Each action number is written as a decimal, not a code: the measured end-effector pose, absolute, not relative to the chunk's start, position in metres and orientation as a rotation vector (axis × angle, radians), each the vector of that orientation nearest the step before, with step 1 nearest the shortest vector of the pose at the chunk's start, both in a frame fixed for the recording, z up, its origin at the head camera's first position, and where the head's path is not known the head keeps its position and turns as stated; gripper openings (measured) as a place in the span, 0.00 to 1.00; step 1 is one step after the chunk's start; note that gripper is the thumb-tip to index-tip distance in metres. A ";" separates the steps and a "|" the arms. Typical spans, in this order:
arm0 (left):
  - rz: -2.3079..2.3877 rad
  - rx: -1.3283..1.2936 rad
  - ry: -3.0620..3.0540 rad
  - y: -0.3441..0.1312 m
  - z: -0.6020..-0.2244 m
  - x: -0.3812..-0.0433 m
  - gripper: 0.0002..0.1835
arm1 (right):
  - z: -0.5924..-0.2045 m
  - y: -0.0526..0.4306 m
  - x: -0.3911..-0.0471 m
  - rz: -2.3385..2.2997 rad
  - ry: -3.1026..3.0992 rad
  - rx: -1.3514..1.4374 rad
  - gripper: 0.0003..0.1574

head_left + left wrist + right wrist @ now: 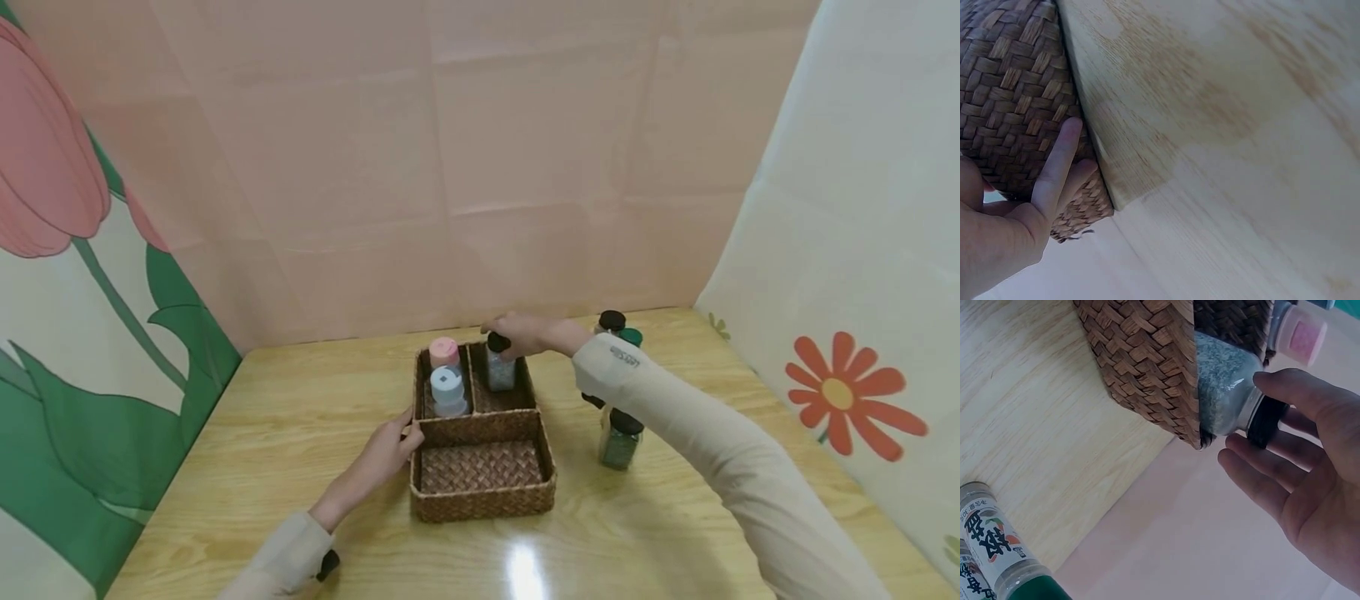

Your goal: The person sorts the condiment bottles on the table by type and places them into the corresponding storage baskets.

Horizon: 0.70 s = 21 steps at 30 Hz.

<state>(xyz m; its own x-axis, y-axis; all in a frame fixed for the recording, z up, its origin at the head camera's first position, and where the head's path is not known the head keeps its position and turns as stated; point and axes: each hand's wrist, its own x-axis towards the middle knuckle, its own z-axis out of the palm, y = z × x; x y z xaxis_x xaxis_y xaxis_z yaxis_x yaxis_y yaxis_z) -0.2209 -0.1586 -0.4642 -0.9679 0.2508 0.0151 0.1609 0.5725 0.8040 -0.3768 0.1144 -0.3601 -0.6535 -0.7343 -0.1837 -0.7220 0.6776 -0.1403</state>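
Note:
A brown woven basket (pixel 483 504) with three compartments stands on the table. My left hand (pixel 392 450) holds its left wall, fingers (pixel 1057 162) laid along the outside weave and thumb at the rim. In the back right compartment is a clear glass jar (pixel 1225 384) of pale blue-grey grains with a black cap (pixel 1266 420). My right hand (pixel 525 333) holds this jar near the cap, thumb on one side and fingers on the other. A pink-capped bottle (pixel 443 353) and a white-capped bottle (pixel 447 390) stand in the back left compartment. The front compartment has nothing in it.
Right of the basket, a black-capped jar (pixel 621 442) of green contents stands on the wooden table (pixel 315 392). Further back are another black-capped jar (pixel 612 321) and a green-capped bottle (pixel 1004 544), partly behind my right sleeve (pixel 697 433). A pink backdrop (pixel 487 167) rises behind the table.

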 end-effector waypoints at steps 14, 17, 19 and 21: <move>1.371 0.365 2.696 -0.160 -0.464 -0.221 0.31 | -0.354 0.118 -0.374 -0.092 2.676 -1.182 0.38; 1.370 0.361 2.695 -0.160 -0.464 -0.221 0.31 | -0.353 0.119 -0.373 -0.101 2.667 -1.196 0.37; 1.365 0.357 2.696 -0.161 -0.464 -0.221 0.31 | -0.352 0.121 -0.373 -0.106 2.665 -1.206 0.37; 1.364 0.359 2.696 -0.161 -0.464 -0.221 0.31 | -0.352 0.122 -0.372 -0.103 2.669 -1.223 0.36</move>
<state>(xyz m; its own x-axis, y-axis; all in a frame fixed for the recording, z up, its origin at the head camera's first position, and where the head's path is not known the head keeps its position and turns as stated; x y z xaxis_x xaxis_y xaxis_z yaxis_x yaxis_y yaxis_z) -0.2207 -0.1610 -0.4637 -0.9673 0.2530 0.0180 0.1644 0.5715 0.8040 -0.3720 0.1220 -0.3518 -0.6361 -0.7559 -0.1548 -0.7417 0.6543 -0.1475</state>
